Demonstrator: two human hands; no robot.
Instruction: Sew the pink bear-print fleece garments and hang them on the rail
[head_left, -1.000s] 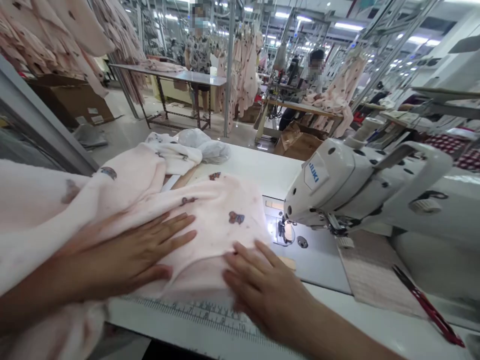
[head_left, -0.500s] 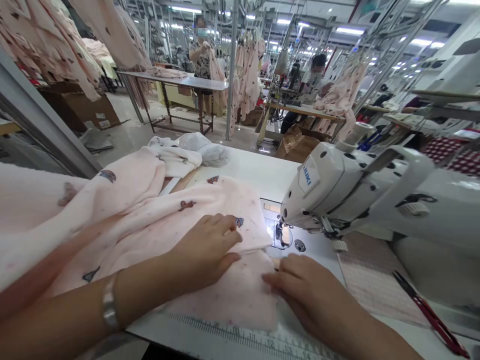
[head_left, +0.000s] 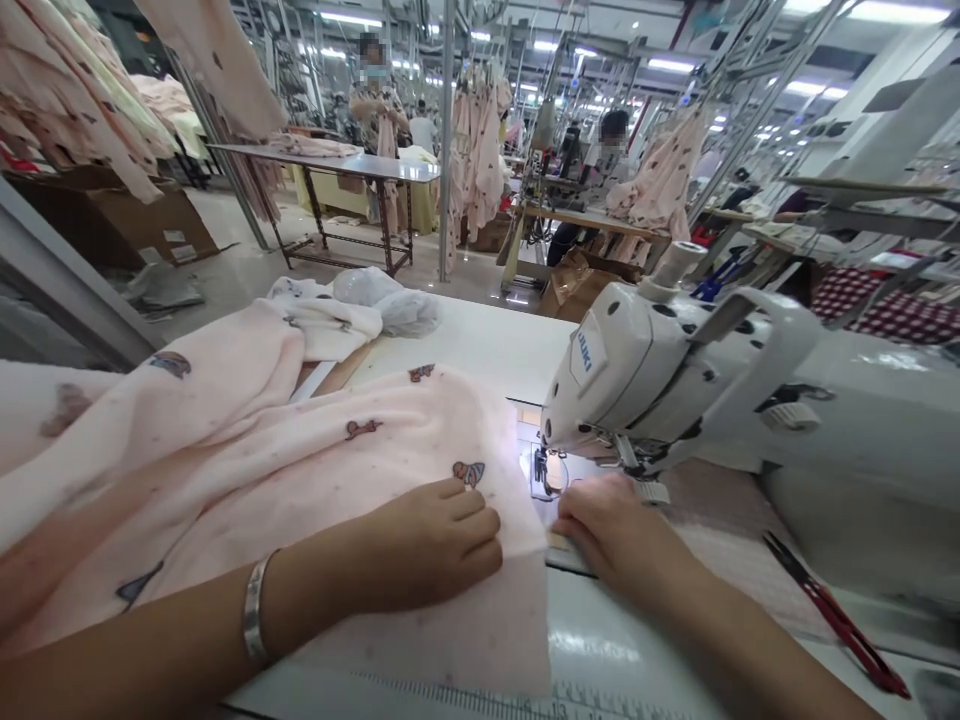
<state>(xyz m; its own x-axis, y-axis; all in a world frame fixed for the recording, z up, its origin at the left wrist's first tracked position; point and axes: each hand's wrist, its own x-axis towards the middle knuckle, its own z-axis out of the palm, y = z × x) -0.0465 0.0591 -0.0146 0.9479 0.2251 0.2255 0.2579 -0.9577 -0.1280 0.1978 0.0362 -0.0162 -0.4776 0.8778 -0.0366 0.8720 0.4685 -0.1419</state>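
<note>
Pale pink plush fabric (head_left: 300, 500) with small printed figures spreads over the left of the sewing table. My left hand (head_left: 439, 540) lies on it near its right edge, fingers curled in and closed on the cloth. Just right of that edge is the presser foot (head_left: 540, 470) of a white sewing machine (head_left: 637, 370); its lamp lights the needle plate. My right hand (head_left: 611, 520) rests by the needle plate, in front of the machine head. Its fingers are bent and pressed together, and whatever they hold is hidden.
Red-handled scissors (head_left: 836, 615) lie on the right beside a pink cloth (head_left: 724, 530). A printed ruler (head_left: 480, 695) runs along the front edge. Clear plastic (head_left: 394, 300) sits at the back. Beyond are a work table (head_left: 352, 160), cardboard boxes, hanging garments and other people.
My left hand has slid toward the front edge, its fingers curling more. My right hand has moved away from the cloth edge toward the needle plate. The fabric's front part lies flatter.
</note>
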